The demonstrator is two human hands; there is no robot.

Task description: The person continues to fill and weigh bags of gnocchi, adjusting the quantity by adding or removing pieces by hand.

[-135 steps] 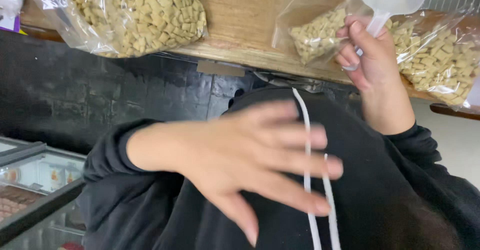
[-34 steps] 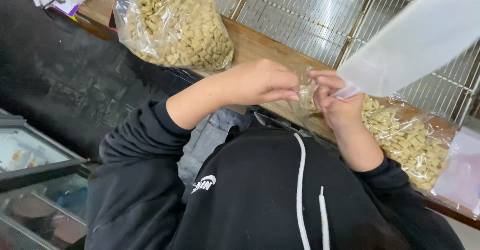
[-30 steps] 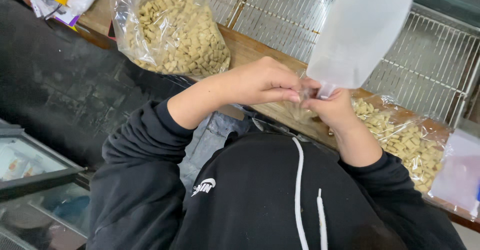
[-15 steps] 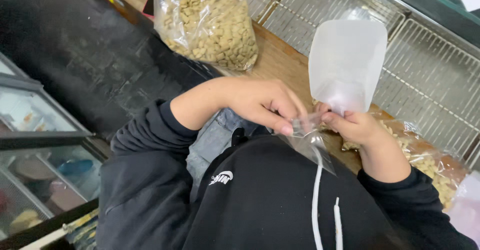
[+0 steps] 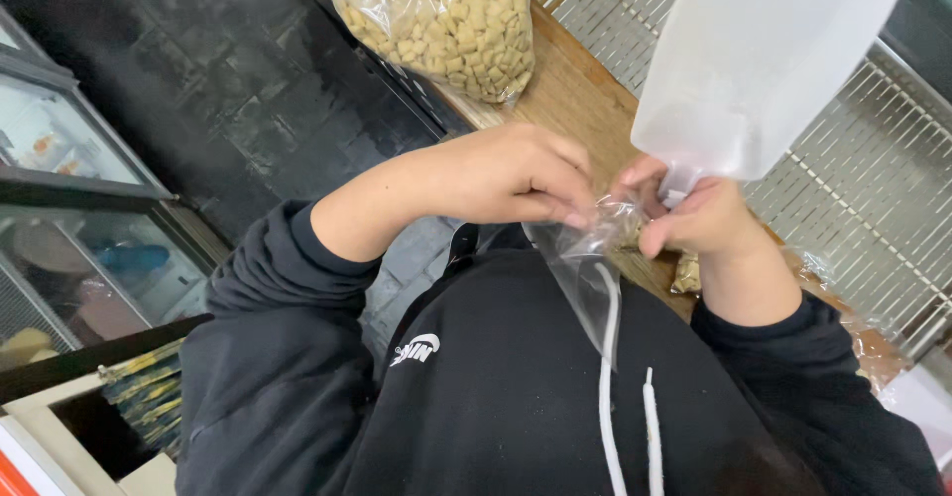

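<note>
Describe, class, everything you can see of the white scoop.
The scoop is pale, translucent white, plastic by its look, with a wide, smooth bowl narrowing to a short handle. It stands tilted, bowl up toward the picture's top right corner, handle down in the right hand. It hangs over the wire rack. Any contents cannot be seen.

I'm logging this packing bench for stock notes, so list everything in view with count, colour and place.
Small clear bag: one, transparent, pinched between both hands at centre.
White scoop: one, translucent white, upper right, handle in the right hand.
Large bag of tan pieces: one, clear, top centre on the counter.
Wooden counter: one, brown, under the bags.
Wire rack: one, metal grey, right.
Glass display case: one, left edge.
Left hand: pinching the bag.
Right hand: gripping scoop and bag.
</note>
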